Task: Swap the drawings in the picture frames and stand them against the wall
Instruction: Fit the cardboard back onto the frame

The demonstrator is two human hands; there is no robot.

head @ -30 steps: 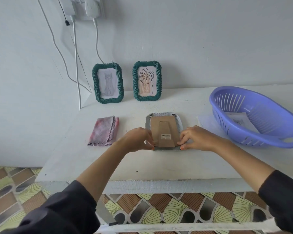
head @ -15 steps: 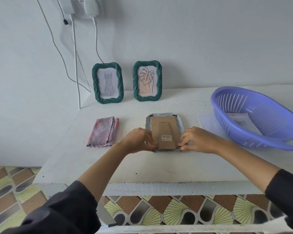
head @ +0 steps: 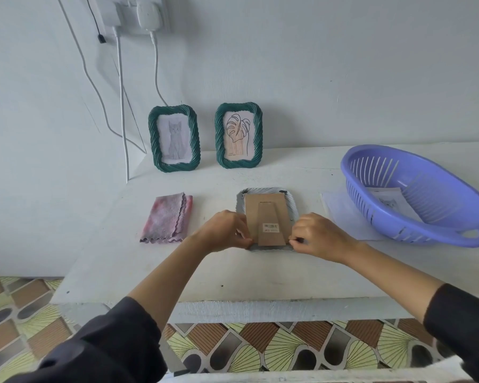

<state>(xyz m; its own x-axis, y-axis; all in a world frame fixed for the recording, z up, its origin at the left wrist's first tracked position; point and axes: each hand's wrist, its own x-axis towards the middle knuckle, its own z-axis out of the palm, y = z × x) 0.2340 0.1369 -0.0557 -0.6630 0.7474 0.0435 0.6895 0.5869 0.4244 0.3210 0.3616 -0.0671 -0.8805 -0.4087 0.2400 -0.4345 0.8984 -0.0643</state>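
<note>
Now the gray frame [head: 292, 207] lies face down in the middle of the table [head: 233, 275], brown cardboard back [head: 268, 211] up. The left hand [head: 224, 230] and right hand [head: 320, 234] pinch its near corners with curled fingers. Off to the right, a purple basket [head: 454, 174] holds a paper [head: 390, 199]. A cat frame [head: 174, 138] and a leaf frame [head: 238, 135] stand against the wall [head: 343, 78].

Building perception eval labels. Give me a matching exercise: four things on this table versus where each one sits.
Things: 1 cat-drawing frame; 2 grey frame; 3 pink cloth; 4 purple basket.
Places: A face down, pinched by left hand and right hand; B right end of table, paper inside; C upright at the wall, left of leaf-drawing frame; D folded, left of grey frame.
Pairs: 1-C, 2-A, 3-D, 4-B.
</note>
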